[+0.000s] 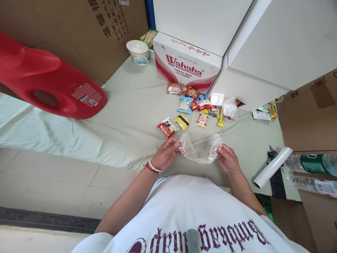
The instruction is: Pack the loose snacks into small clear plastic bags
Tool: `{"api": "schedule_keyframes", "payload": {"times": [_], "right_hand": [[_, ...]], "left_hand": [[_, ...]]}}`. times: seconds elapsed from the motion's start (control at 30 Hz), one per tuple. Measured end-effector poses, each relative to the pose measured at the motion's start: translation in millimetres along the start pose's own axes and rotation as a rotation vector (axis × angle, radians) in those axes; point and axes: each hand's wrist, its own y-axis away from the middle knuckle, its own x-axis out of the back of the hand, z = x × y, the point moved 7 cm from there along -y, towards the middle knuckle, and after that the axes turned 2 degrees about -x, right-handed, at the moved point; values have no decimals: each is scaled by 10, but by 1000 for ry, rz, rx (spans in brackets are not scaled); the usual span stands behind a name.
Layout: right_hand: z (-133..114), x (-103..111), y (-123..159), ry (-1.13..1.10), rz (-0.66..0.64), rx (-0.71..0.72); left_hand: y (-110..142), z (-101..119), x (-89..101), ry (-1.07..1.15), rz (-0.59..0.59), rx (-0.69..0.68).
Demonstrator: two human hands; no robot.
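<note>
A clear plastic bag [200, 157] hangs slack between my two hands, over the front of the cloth-covered table. My left hand [167, 151] pinches its left end, and my right hand [228, 158] pinches its crumpled right end. Just beyond the left hand lies a red and white snack packet [167, 128]. Past the bag are a yellow packet [182, 121] and a small white and red packet [202, 120]. A thin yellow packet [220, 117] lies farther right, near a bundled white plastic bag [230, 108].
More snacks, including a blue packet [185, 104], lie before a Wahaha box [184, 66]. A paper cup [138, 52] stands behind. A red jug [52, 80] occupies the left. A white roll [273, 167] and plastic bottles [313, 163] are at right.
</note>
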Motion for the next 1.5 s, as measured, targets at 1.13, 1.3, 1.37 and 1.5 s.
{"api": "schedule_keyframes", "payload": {"times": [1.13,1.3,1.37,1.5], "right_hand": [[79,-1039,-422,1040,-359,496],[123,-1002,-354,789,-281,260],[165,-1007,-313,659,-281,156],[196,-980,-231,404,-241,-9]], "left_hand": [[-5,276,291,76,258,-225],[7,56,208,-174,354,-185],[4,-48,122,-379,345,-151],[-41,-175,-44,-526,237,-124]]}}
